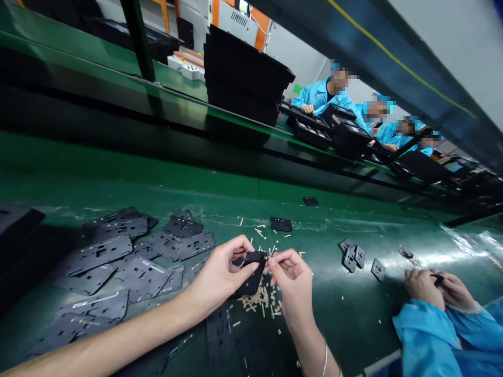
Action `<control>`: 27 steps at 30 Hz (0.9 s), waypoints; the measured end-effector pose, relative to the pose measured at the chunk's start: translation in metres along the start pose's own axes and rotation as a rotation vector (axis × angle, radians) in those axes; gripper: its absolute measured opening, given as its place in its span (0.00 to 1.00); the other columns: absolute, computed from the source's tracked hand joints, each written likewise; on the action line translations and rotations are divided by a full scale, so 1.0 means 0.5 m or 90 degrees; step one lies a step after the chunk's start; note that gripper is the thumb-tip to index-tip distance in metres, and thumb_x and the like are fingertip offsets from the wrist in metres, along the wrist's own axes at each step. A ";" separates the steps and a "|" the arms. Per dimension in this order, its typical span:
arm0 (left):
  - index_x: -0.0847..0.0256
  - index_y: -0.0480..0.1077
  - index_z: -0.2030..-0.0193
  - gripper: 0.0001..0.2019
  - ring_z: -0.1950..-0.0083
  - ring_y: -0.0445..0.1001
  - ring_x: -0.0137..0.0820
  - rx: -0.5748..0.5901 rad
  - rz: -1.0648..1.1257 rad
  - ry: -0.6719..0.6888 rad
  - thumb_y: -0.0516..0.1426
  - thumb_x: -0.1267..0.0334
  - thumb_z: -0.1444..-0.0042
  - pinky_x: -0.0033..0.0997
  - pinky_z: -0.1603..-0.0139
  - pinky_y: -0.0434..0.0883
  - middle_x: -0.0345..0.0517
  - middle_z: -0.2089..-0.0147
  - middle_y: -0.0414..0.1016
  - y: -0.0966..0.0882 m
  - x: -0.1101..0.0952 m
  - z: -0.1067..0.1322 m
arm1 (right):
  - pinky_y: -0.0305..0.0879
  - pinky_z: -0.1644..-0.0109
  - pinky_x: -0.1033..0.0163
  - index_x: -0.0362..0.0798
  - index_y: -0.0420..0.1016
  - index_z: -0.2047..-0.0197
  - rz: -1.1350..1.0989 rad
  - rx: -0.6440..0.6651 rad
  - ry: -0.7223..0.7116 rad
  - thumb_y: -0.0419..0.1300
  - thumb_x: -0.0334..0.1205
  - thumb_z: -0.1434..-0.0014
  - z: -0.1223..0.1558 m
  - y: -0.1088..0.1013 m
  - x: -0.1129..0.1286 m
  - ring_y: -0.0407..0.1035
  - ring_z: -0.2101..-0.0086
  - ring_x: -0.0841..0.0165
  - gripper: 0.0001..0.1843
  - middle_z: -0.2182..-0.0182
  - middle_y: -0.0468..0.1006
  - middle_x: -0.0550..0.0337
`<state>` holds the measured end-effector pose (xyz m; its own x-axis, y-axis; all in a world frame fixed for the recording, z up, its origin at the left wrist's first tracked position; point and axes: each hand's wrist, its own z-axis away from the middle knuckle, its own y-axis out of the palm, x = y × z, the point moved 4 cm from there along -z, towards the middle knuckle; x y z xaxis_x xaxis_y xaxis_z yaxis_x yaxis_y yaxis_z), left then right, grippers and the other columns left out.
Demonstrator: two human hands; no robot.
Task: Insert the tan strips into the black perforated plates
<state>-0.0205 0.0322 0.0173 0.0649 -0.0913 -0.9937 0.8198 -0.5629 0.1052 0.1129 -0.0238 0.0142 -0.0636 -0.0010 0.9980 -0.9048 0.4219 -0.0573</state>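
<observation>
At a green conveyor bench (338, 314), my left hand (220, 275) holds a small black flat plastic piece (253, 277) just above the belt. The thumb lies across its near face and the fingers curl behind it. My right hand (293, 277) meets it at the upper corner, thumb and forefinger pressed together on what looks like a pale tan sliver (268, 256) at the piece's edge. The other fingers are loosely folded.

A litter of tan slivers (261, 301) lies on the belt directly below. A spread of dark grey flat plates with cut-outs (118, 262) fans out to my left, and a few small black square pieces (351, 256) sit apart to my right.

As I judge it, the work goes best with the left grip firm but near the piece's middle, so the thin plastic does not bend. The right pinch should stay close to the root of the sliver and pull along the edge rather than away from it, so the sliver comes off whole. Holding the piece over the litter keeps the scraps in one place.

At far right a co-worker's hands (426, 285) in bright blue sleeves (428, 335) are at work on the same belt. Stacked black trays (243, 78) stand on the shelf beyond.
</observation>
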 end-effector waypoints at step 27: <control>0.61 0.60 0.70 0.06 0.68 0.67 0.28 0.004 0.006 -0.021 0.57 0.66 0.52 0.25 0.71 0.66 0.39 0.70 0.66 0.000 -0.006 0.001 | 0.60 0.79 0.72 0.45 0.69 0.75 -0.002 0.014 0.044 0.62 0.36 0.50 -0.001 0.004 0.008 0.64 0.80 0.76 0.06 0.81 0.71 0.65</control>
<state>-0.0209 0.0320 0.0204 0.0545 -0.1236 -0.9908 0.8153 -0.5674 0.1156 0.1112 -0.0223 0.0181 -0.0320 0.0598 0.9977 -0.9138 0.4026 -0.0535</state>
